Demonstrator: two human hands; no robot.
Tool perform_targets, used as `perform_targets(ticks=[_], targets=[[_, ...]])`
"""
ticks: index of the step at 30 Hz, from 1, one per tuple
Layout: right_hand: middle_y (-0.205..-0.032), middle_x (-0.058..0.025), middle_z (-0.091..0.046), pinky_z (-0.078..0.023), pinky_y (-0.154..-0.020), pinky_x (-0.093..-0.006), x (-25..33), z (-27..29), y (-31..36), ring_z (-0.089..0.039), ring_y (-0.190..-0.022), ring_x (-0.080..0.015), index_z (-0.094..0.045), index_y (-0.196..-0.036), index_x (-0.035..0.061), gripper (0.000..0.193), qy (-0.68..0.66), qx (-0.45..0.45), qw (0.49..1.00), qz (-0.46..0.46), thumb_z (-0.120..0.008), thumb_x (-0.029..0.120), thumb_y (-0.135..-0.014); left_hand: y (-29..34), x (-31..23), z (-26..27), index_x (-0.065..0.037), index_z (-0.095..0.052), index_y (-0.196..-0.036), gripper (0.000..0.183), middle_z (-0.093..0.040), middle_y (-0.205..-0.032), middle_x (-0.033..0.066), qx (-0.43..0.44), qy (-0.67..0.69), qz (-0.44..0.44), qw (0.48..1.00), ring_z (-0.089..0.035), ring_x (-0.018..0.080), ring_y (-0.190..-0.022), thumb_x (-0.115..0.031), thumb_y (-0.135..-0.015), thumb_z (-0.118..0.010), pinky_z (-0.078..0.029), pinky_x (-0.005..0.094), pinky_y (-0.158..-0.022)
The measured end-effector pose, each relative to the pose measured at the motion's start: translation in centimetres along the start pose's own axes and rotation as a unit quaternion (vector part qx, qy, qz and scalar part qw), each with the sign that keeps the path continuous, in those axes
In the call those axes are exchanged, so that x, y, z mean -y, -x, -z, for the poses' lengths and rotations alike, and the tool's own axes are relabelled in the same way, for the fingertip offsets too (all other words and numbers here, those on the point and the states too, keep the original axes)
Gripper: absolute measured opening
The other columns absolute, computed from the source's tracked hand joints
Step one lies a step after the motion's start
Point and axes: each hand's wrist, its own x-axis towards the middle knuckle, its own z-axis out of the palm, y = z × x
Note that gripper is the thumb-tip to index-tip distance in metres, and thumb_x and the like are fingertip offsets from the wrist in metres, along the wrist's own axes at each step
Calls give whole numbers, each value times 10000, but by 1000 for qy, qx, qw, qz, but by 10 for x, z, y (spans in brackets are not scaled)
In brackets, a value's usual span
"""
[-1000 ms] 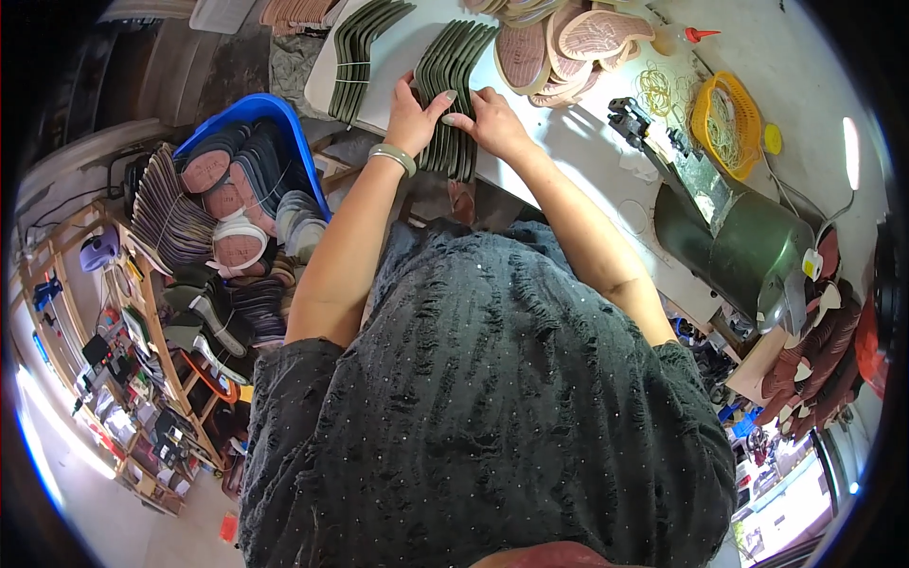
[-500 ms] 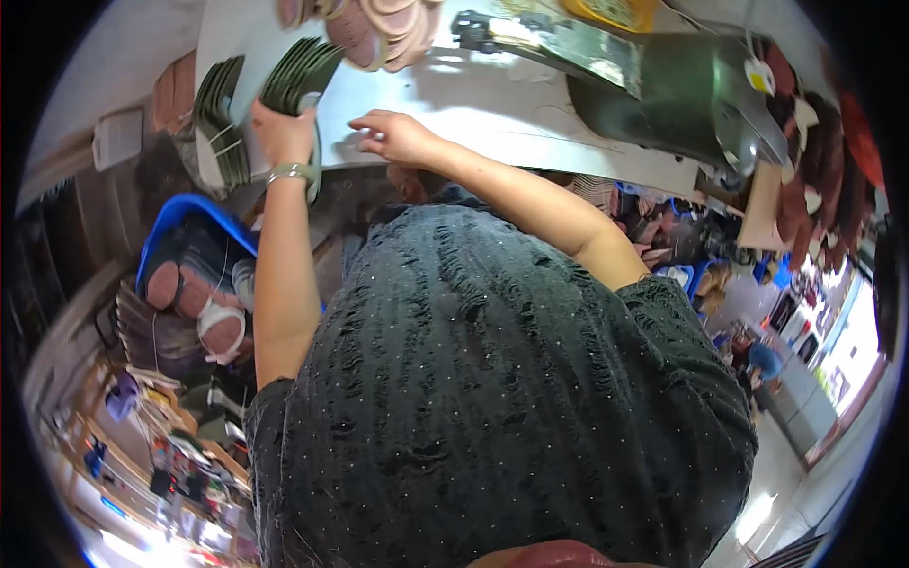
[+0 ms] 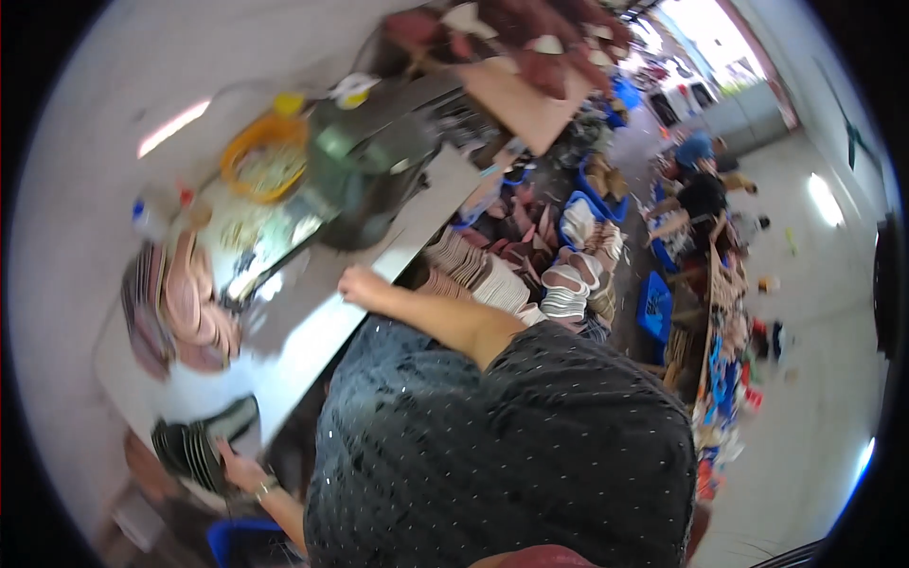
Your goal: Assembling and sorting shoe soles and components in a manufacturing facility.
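At the near left end of the white table (image 3: 308, 333), my left hand (image 3: 243, 470) is closed on the edge of a stack of dark green insoles (image 3: 194, 454). The insoles stand on edge, fanned side by side. My right hand (image 3: 358, 286) rests at the table's front edge, farther right, with its fingers curled in. What is inside those fingers, if anything, is hidden. Pink and tan insoles (image 3: 194, 317) lie in overlapping piles beyond the green ones.
A dark green machine (image 3: 365, 170) and a yellow basket (image 3: 265, 156) stand at the back of the table. Stacked insoles (image 3: 488, 284) and blue crates (image 3: 653, 308) are at the right. A blue bin (image 3: 222, 541) is below my left arm. Other people (image 3: 705, 194) work farther off.
My head and body have turned to the right, so the table now slants across the left. My right hand has moved away from my left and curled. My left hand stays at the green insoles.
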Motion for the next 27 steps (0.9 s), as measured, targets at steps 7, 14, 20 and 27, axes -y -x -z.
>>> perform_targets(ticks=[7,14,20,27], targets=[[-858,-119,-611,-473,-749,-409,26,22,-12,-578,-868,-296,-636,-776,61,123,-3,-15,994,-108,-618,181,-758,-10,-67,-29,49,-489,-1238,542,-562,-1196,135,24,548,81,832,-548,266,-1062,-315,-866,-639,-405,379,-980],[-744,-94,-676,-519,-635,-340,148,67,-87,-652,-661,-198,-679,-820,55,169,-450,57,891,9,-618,168,-710,13,-179,-22,-42,-131,-1458,829,-214,-1487,200,313,583,-120,740,-239,325,-1371,-603,-895,-367,-121,447,-1156],[-723,-136,-664,-518,-647,-373,252,117,-144,-653,-690,-278,-705,-789,80,219,-225,88,959,150,-629,202,-624,-27,-169,-34,-13,-327,-1391,659,-346,-1424,193,414,680,18,605,-346,335,-1301,-448,-911,-447,-210,451,-1124],[-798,-71,-635,-473,-521,-227,243,137,-161,-575,-568,-120,-495,-1255,33,377,-723,281,621,-114,-497,195,-914,-10,-215,-14,-42,-436,-1318,607,-528,-1272,154,309,756,50,575,-473,333,-1212,-506,-927,-425,-375,476,-1029]])
